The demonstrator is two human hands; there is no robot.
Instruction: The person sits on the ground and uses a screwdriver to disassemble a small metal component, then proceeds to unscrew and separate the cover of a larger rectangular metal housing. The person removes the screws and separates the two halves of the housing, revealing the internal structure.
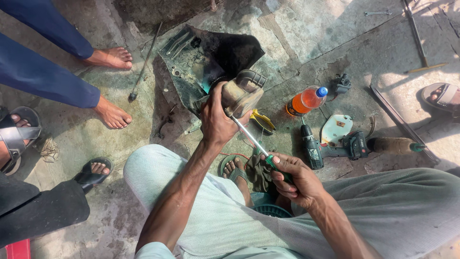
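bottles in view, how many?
2. An orange-liquid bottle with a blue cap lies right of the left hand; a dark bottle lies further right, beside the drill. Clutter may hide others.

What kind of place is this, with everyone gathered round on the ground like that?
Most likely an open-air roadside repair spot. A person sits on stained concrete ground in sunlight, the left hand steadying a grimy machine part, the right hand working a screwdriver into it. A cordless drill and pliers lie nearby.

screwdriver tip (235, 120): hidden inside the tan housing (242, 96)
screwdriver handle (274, 163): mostly wrapped by right hand (294, 180)
bystanders: cut off at left edge
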